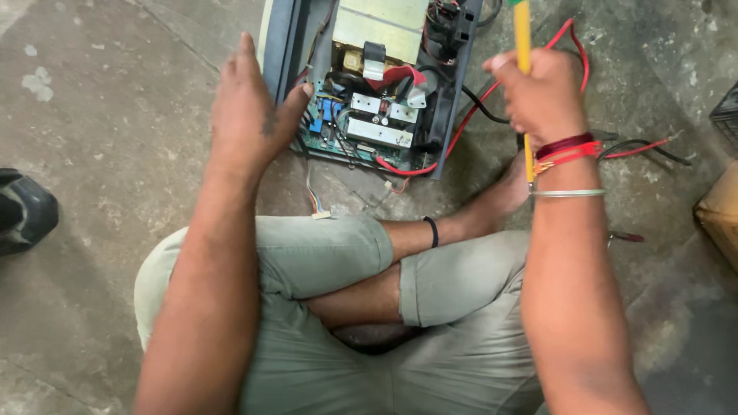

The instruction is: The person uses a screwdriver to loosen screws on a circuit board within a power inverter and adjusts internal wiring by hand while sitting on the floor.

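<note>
I sit cross-legged on a concrete floor. An opened electronic unit (369, 84) with a dark metal case, a green circuit board, white parts and a yellowish block lies in front of my knees. My left hand (246, 107) rests against the unit's left side, fingers extended upward and thumb touching the board's edge. My right hand (538, 92) is closed around a yellow-handled tool (523, 31), held upright just right of the unit. Red and black wires (469, 123) run from the unit past my right hand.
A small ribbon cable with a white plug (317, 206) hangs from the unit near my left knee. A dark object (23, 211) lies at the far left. A cardboard box (723, 215) and a dark crate corner (726, 115) stand at the right edge. More wires (638, 147) trail right.
</note>
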